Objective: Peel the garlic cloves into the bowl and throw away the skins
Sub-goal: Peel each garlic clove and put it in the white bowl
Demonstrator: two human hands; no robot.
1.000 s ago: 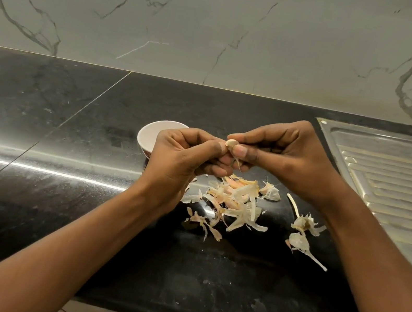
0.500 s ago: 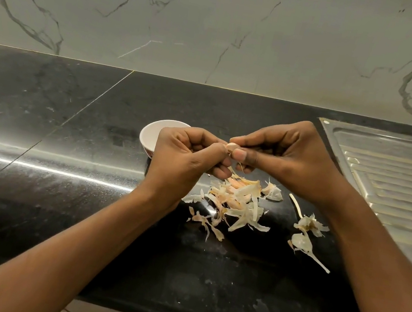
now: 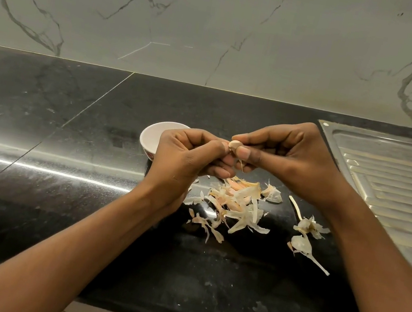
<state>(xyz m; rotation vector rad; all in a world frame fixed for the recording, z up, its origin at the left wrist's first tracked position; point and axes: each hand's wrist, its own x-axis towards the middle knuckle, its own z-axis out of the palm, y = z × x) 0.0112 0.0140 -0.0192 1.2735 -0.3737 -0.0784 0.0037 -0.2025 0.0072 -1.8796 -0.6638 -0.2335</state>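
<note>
Black stone tabletop [image 3: 54,198], one lot. Item: garlic clove [image 3: 235,144], held above the tabletop just right of the white bowl [image 3: 151,136], pinched between the curled fingers [image 3: 250,156] of the right hand [image 3: 292,160] and of the left hand [image 3: 184,160].

Risk: the small clove may slip from the pinch and drop among the loose skins [image 3: 237,205] below.

Risk: the light skins may scatter toward the sink drainer [image 3: 399,190].

Obscured: the bowl's contents and right rim, behind the left hand; how much skin the clove wears.

Open counter [image 3: 38,132] left of bowl [image 3: 151,136], skins [image 3: 236,205]
</note>
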